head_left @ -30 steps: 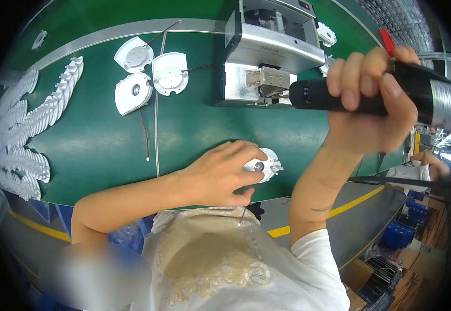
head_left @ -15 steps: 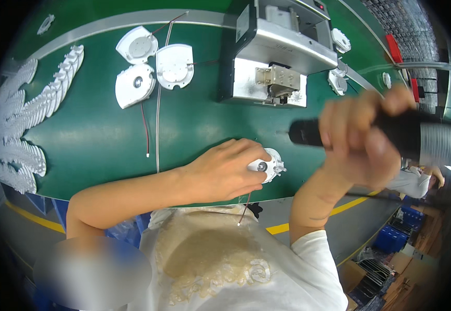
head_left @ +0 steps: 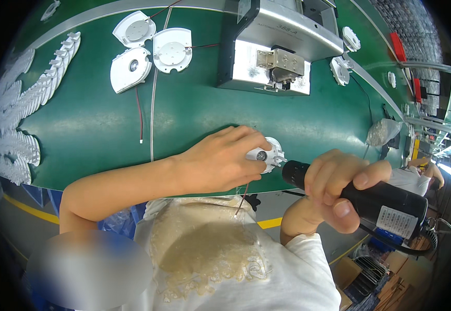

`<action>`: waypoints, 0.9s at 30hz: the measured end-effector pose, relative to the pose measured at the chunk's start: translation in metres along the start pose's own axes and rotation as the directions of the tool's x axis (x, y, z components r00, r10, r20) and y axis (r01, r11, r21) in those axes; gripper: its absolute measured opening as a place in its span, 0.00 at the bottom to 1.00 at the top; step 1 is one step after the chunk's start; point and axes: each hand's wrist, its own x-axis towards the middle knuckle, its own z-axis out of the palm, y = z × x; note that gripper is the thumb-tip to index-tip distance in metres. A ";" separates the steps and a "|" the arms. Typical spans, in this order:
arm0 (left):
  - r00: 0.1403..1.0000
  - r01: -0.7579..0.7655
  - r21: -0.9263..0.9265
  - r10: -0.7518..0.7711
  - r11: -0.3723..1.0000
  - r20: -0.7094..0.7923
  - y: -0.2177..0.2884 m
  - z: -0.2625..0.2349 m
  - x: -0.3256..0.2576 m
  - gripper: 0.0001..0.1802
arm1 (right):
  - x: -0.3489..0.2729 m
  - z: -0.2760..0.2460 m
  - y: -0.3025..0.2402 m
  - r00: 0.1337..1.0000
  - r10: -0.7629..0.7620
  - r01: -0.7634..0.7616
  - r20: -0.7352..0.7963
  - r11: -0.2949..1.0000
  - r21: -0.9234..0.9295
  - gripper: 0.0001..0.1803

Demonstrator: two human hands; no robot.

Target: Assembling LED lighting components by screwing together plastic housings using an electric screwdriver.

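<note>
My left hand (head_left: 220, 158) presses down on a small white round lamp part (head_left: 267, 154) at the near edge of the green belt (head_left: 194, 109); a thin red wire hangs from the part over the edge. My right hand (head_left: 339, 189) grips a black electric screwdriver (head_left: 376, 199), held nearly level. Its tip is right beside the white part, at the part's right side.
A grey metal machine (head_left: 274, 49) stands at the back of the belt. Three white round housings (head_left: 150, 52) with red wires lie at the back left, and rows of white parts (head_left: 23, 109) line the left edge. Another person (head_left: 417, 176) works at the right.
My right hand has brought the screwdriver down from up high at the right to the white part. My left hand has stayed on the part.
</note>
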 end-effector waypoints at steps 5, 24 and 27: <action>1.000 -0.005 0.000 0.005 1.000 -0.011 0.001 0.002 0.000 0.08 | -0.001 0.004 0.002 0.996 -0.057 0.061 0.062 0.996 -0.059 0.21; 0.999 -0.019 0.109 0.014 0.994 0.052 0.005 -0.010 0.003 0.16 | 0.000 -0.009 -0.022 0.986 -0.107 0.120 -0.129 0.987 0.104 0.31; 0.993 -0.060 0.183 0.041 0.981 0.108 0.038 -0.037 0.006 0.20 | 0.003 -0.026 -0.016 0.968 -0.049 0.022 -0.245 0.993 -0.112 0.35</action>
